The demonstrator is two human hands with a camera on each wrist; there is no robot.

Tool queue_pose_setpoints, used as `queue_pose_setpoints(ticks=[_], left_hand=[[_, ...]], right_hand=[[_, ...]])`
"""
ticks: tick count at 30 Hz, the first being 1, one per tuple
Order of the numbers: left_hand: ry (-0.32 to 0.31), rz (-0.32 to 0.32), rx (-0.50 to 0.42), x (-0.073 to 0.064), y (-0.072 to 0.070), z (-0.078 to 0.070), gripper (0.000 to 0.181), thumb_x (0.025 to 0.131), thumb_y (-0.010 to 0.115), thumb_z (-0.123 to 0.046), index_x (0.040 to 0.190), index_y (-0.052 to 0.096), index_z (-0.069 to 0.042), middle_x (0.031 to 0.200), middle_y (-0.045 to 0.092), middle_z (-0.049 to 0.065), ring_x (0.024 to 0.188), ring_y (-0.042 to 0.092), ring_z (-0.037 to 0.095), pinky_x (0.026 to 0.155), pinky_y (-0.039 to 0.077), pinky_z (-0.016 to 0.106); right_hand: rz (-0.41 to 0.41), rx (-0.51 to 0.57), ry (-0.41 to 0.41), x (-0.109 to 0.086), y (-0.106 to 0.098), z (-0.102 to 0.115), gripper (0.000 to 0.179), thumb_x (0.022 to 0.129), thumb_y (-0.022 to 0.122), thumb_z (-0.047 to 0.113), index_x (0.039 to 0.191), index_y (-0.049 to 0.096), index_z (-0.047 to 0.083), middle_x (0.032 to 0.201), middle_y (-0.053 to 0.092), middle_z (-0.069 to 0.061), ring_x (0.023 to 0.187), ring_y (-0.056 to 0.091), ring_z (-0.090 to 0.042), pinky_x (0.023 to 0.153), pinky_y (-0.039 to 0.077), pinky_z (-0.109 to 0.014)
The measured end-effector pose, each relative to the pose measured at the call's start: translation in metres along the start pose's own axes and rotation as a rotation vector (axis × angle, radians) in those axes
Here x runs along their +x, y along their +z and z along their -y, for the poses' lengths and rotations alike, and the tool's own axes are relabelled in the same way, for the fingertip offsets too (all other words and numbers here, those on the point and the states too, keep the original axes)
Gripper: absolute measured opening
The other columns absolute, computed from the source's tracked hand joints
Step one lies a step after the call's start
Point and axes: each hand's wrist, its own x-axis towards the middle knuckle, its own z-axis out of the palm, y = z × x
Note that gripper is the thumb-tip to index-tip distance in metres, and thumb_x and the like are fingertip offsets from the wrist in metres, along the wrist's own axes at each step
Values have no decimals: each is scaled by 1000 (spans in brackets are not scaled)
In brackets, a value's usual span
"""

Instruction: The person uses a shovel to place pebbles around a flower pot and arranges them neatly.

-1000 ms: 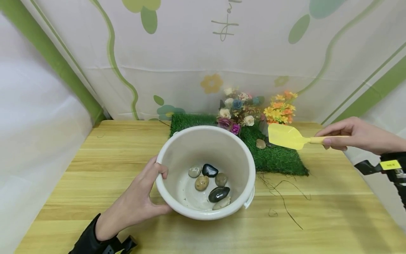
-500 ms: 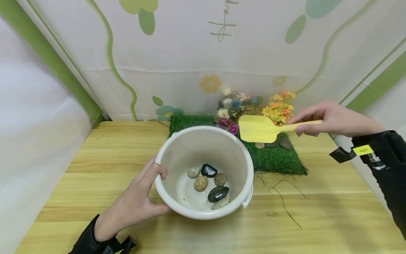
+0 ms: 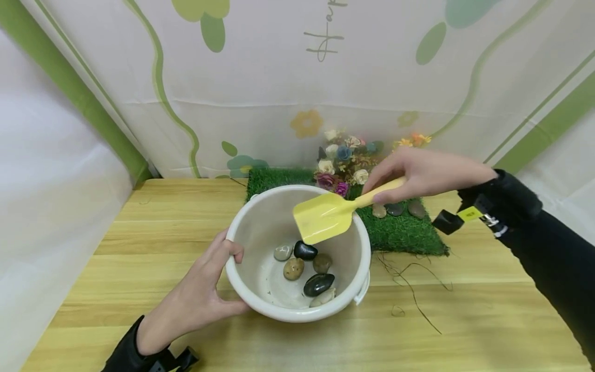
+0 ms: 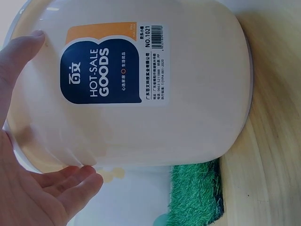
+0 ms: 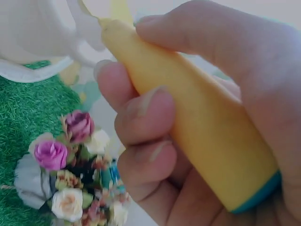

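Observation:
A white bucket (image 3: 237, 289) stands on the table with several black, tan and grey stones (image 3: 294, 269) lying on its bottom. My left hand (image 3: 200, 289) grips its left rim, one finger hooked over the edge; in the left wrist view the thumb lies against the labelled wall (image 4: 197, 103). My right hand (image 3: 418, 173) holds a yellow toy shovel (image 3: 325, 217) by its handle, fingers curled round it in the right wrist view. The shovel's bare blade tilts down over the bucket's mouth, above the stones.
Behind the bucket lies a green turf mat (image 3: 404, 235) with artificial flowers (image 3: 341, 160) and a few stones (image 3: 416, 208). Orange flowers (image 3: 413, 140) are partly hidden by my right hand. Dark loose strands (image 3: 413, 289) lie on the wooden table (image 3: 153, 248). A printed curtain (image 3: 260, 67) hangs behind.
My right hand has moved left with the shovel, from the right side of the mat to over the bucket, and the blade now tips downward. The left hand and bucket stay put.

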Motion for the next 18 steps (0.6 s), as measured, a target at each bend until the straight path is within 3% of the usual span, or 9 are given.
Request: queue_pose_setpoints(ticks=[6, 12, 18], left_hand=[[-4, 1, 11, 0, -1, 0, 62, 63, 81, -40, 98, 37, -16, 137, 33, 6, 120, 38, 26, 78, 49, 37], [-6, -7, 10, 1, 1, -1, 61, 63, 82, -39, 98, 38, -15, 136, 33, 6, 119, 38, 25, 77, 49, 37], [8, -13, 5, 2, 1, 0, 61, 63, 81, -40, 97, 38, -16, 138, 33, 7, 121, 37, 26, 78, 49, 39]], right_hand=[[59, -130, -30, 33, 4, 3, 17, 90, 58, 29, 105, 66, 27, 91, 64, 13, 65, 57, -6, 64, 49, -28], [114, -197, -69, 52, 6, 8, 15, 89, 60, 26, 103, 66, 29, 89, 64, 13, 61, 51, -5, 58, 46, -27], [170, -275, -51, 65, 8, 16, 15, 87, 60, 22, 96, 66, 32, 80, 60, 15, 61, 49, -4, 57, 45, -27]])
